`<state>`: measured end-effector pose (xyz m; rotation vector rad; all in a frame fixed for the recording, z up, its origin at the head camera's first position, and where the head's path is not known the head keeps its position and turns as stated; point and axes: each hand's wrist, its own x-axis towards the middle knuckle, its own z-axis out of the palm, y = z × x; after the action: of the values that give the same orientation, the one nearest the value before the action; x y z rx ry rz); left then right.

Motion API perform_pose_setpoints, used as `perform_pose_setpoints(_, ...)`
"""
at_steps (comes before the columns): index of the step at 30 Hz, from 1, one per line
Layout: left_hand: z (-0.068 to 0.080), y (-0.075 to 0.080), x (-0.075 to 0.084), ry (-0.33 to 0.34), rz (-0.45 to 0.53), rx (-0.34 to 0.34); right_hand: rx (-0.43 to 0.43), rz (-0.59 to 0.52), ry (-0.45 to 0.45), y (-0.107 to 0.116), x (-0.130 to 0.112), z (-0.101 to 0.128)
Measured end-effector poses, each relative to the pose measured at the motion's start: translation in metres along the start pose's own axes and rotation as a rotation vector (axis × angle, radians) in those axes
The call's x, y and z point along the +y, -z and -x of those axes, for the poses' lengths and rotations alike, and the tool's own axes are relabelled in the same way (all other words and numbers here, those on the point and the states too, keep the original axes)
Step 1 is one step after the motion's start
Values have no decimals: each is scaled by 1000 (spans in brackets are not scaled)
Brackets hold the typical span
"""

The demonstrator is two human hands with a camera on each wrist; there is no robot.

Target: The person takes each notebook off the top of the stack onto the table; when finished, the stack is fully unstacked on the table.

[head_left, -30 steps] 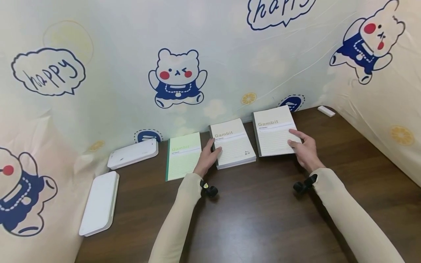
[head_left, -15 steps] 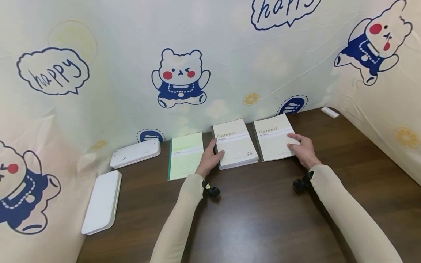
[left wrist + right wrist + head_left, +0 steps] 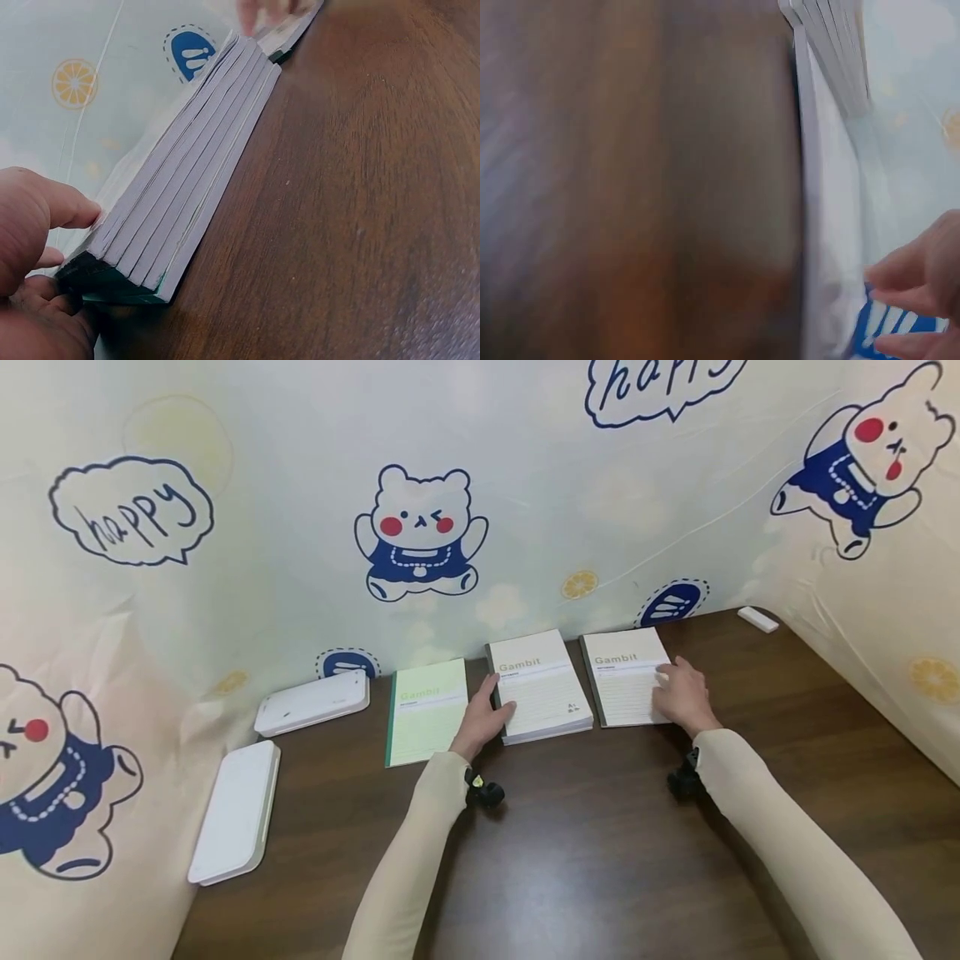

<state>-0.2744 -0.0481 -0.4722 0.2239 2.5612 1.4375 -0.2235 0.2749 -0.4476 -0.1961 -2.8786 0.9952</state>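
Observation:
In the head view, several cream "Gambit" notebooks form a stack [image 3: 536, 689] at the table's back edge. My left hand [image 3: 482, 717] holds its left side, thumb on the top cover and fingers along the spine; the left wrist view shows the layered page edges of the stack [image 3: 187, 165] beside that hand [image 3: 37, 232]. Just right of it lies a separate, thinner cream notebook [image 3: 626, 681]. Over its right edge is my right hand [image 3: 682, 696], fingers loosely bent and apart in the right wrist view, near the cover; contact is hard to tell.
A green notebook [image 3: 427, 714] lies left of the stack. Two white flat cases [image 3: 313, 702] are farther left. A small white block [image 3: 757, 619] sits at the back right corner. Printed cloth [image 3: 525, 510] walls the back and sides of the brown table [image 3: 570, 852].
The right-hand notebook, tilted up a second ago, has come down flat on the table. My right hand has loosened from its edge and shifted over it. The left hand stays at the stack.

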Motion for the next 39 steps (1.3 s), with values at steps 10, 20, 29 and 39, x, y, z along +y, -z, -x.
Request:
perform_pose_setpoints(10, 1, 2, 1, -10, -23, -11, -180, -177, 243, -56, -72, 3)
perform_pose_setpoints(20, 1, 1, 7, -7, -58, -5, -224, -156, 164, -72, -79, 4)
perform_pose_setpoints(29, 3, 1, 5, 6, -65, 2, -238, -168, 158, -75, -79, 5)
perform_pose_setpoints(39, 3, 2, 5, 1, -31, -4, -209, -181, 152, -75, -81, 8)
